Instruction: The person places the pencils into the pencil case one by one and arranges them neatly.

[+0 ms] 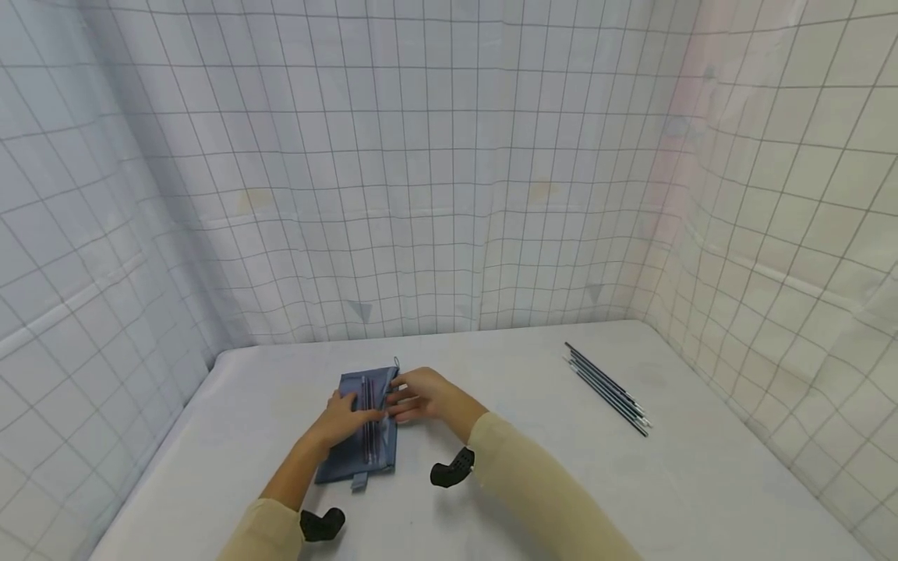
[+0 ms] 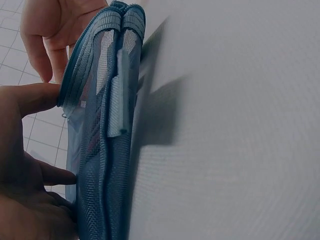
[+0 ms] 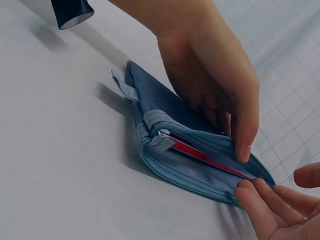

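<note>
A blue mesh zip pouch [image 1: 351, 463] lies on the left part of the table, its zipped side [image 3: 187, 186] gaping toward the right. My left hand [image 1: 341, 423] lies over the top and grips the upper layer, thumb at the zip edge. Inside the mouth shows a slim red stick, probably a pencil [image 3: 200, 156]; several thin dark sticks [image 1: 369, 421] show at the pouch in the head view. My right hand [image 1: 421, 395] touches the pouch's lower zip edge with fairly straight fingertips, its thumb apart. A fabric tab [image 3: 125, 88] sticks out from one end.
Several slim dark pencils [image 1: 606, 387] with pale ends lie in a loose bundle at the right of the white table [image 1: 505, 467]. White gridded curtains [image 1: 421, 195] enclose the back and sides. Black wrist devices [image 1: 452, 469] jut from both sleeves.
</note>
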{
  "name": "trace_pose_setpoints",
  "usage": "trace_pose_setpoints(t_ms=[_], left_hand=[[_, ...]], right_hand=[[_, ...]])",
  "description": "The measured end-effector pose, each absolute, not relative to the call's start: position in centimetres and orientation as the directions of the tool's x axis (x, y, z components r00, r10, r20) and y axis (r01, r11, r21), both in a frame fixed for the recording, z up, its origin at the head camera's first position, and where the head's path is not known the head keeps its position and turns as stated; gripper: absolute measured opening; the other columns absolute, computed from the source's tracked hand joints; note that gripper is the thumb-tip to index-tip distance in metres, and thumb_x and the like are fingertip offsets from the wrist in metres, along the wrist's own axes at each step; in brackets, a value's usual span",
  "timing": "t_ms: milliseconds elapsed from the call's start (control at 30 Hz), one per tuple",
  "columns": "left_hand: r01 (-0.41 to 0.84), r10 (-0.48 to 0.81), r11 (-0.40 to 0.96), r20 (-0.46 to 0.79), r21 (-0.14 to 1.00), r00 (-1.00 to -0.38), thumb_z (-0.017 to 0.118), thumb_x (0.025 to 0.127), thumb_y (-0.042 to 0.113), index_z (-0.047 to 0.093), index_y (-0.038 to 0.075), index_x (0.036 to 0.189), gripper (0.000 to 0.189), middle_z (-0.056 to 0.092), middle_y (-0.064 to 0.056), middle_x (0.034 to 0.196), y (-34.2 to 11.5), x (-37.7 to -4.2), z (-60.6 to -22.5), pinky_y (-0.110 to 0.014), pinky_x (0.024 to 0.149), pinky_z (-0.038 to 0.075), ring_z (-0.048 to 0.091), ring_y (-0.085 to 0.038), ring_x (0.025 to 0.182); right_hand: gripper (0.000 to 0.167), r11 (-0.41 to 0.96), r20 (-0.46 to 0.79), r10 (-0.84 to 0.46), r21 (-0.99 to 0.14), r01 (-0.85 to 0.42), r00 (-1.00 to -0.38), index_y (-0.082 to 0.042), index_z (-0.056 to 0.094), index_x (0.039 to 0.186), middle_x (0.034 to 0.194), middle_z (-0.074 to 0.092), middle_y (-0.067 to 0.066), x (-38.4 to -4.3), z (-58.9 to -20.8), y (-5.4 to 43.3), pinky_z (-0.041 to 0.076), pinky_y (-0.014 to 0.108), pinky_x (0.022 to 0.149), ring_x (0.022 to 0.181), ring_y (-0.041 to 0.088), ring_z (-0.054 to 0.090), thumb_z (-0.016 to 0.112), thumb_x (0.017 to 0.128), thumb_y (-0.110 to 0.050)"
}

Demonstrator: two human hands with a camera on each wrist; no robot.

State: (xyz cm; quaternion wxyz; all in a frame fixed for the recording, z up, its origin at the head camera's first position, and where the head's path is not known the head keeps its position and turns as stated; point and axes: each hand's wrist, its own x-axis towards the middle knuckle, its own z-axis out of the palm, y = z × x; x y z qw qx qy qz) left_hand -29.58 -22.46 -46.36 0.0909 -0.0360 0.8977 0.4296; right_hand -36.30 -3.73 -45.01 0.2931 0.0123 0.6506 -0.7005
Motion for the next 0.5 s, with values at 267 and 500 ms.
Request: trace_pose_setpoints(t_ms=[267, 500], left_hand=[[-0.135, 0.015, 0.641, -0.189, 0.755, -0.982, 0.068, 0.094, 0.048, 0.021, -0.017, 0.155, 0.1, -0.004, -0.042, 0.161, -22.4, -29.6, -46.6, -0.075, 0.113, 0.013, 0.001, -0.062, 0.147], [-0.128, 0.005, 0.659, -0.174, 0.741, -0.985, 0.068, 0.094, 0.046, 0.023, -0.018, 0.154, 0.098, -0.001, -0.044, 0.16, -22.4, -29.8, -46.5, -0.074, 0.114, 0.012, 0.002, -0.062, 0.147]], right_hand=[[0.028, 0.05, -0.349, -0.423, -0.931, 0.362, -0.836, 0.006, 0.065, 0.127, 0.106, 0.071, 0.018, -36.4, -44.5, -2.8, 0.061, 0.046, 0.082, 0.094, 0.031, 0.072, 0.061, 0.102, -0.007], [0.035, 0.091, -0.272, -0.462, -0.961, 0.261, -0.844, 0.009, 0.063, 0.134, 0.108, 0.071, 0.018, -36.0, -43.5, -1.6, 0.061, 0.046, 0.082, 0.102, 0.033, 0.071, 0.064, 0.101, -0.002]])
